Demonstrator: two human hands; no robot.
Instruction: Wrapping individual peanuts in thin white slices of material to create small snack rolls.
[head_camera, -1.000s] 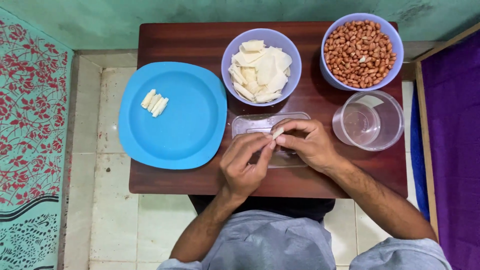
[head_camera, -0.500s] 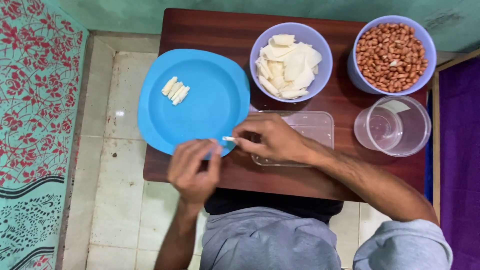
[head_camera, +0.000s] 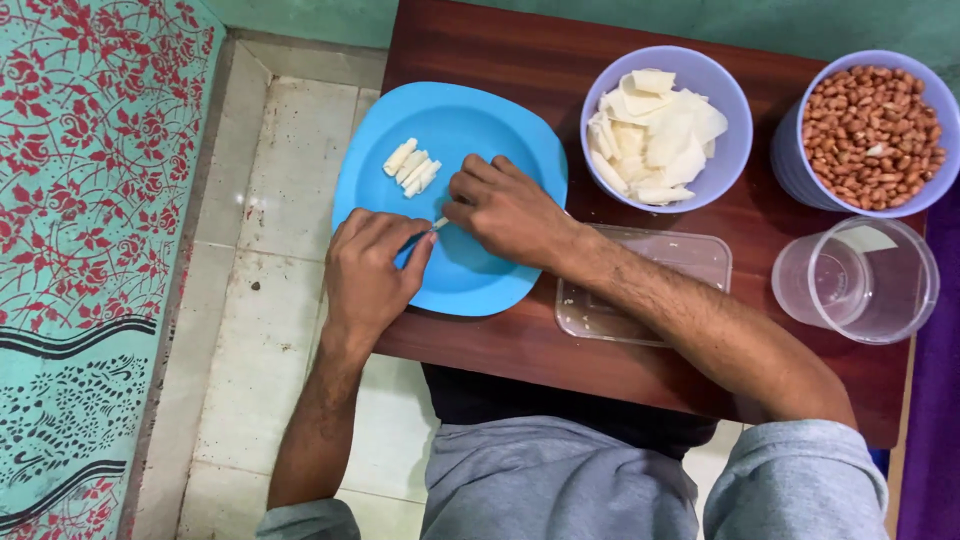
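Tabletop bowls (head_camera: 730, 160) hold wrappers (head_camera: 655, 135), seemingly peanuts (head_camera: 875, 135).

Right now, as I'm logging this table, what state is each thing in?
Left hand: pinching a small pale roll.
Right hand: pinching the same roll.
Blue plate: holds four finished rolls.
Wrapper bowl: full.
Peanut bowl: full.
Clear cup: upright, contents unclear.
Clear tray: nearly empty.

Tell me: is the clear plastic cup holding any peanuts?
No, the clear plastic cup looks empty, while the peanuts sit in the purple bowl behind it.
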